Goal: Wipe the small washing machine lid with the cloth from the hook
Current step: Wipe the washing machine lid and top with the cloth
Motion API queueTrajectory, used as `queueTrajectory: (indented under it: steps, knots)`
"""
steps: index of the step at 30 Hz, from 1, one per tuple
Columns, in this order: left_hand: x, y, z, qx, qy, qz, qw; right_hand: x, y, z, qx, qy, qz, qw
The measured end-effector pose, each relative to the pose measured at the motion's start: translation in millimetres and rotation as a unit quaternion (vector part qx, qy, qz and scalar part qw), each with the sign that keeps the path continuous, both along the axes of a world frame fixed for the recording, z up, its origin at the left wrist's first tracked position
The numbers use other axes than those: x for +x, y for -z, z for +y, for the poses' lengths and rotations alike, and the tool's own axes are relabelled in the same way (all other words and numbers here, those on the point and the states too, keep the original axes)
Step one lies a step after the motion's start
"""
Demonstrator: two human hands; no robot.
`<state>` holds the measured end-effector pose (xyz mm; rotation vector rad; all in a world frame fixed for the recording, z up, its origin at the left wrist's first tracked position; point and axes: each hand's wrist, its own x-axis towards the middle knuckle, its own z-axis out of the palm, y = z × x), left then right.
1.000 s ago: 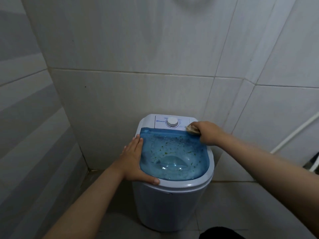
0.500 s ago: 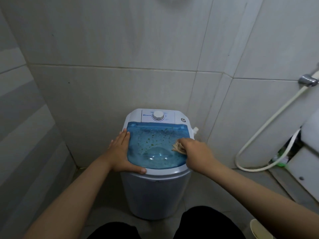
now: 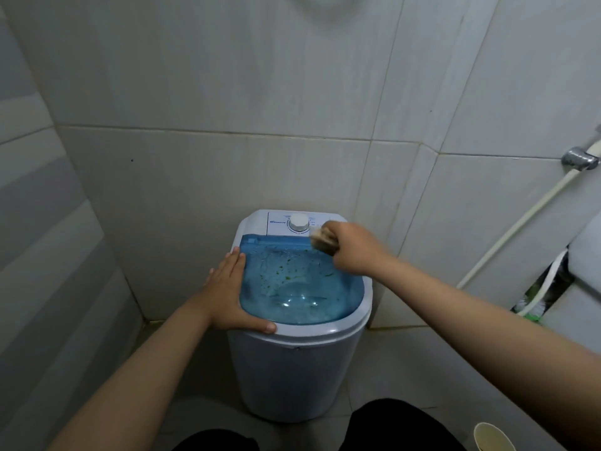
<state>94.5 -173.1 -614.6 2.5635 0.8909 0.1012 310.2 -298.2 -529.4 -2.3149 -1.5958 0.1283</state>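
Observation:
A small white washing machine point(image 3: 292, 369) stands against the tiled wall, with a translucent blue lid point(image 3: 302, 288) speckled with green bits. My left hand point(image 3: 232, 292) lies flat on the lid's left edge, thumb curled over the white front rim. My right hand point(image 3: 349, 247) is closed on a bunched beige cloth point(image 3: 322, 239), pressing it on the lid's far right corner, beside the white dial point(image 3: 299, 222) on the control panel.
Tiled walls close in behind and on the left. A white hose point(image 3: 520, 219) runs from a metal wall fitting point(image 3: 580, 159) at right. A pale cup point(image 3: 494, 437) stands on the floor at bottom right. My dark-clad knees point(image 3: 396, 424) are in front of the machine.
My right hand with the cloth has swept from the lid's right front edge back up to its far right corner. My left hand stays on the lid's left edge.

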Motion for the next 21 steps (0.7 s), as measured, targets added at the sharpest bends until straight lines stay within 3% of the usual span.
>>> queueTrajectory:
  steps: [7,16,21]
  knots:
    - [0,6,3,0.006,0.004,-0.008,1.000,29,32,56,-0.036,0.007,-0.104,0.994]
    - [-1,2,2,0.002,0.001,0.001,1.000,-2,46,-4,-0.028,-0.047,-0.081,0.995]
    - [0,-1,-1,0.000,-0.001,0.006,1.000,-21,26,-29,-0.097,-0.106,-0.086,0.986]
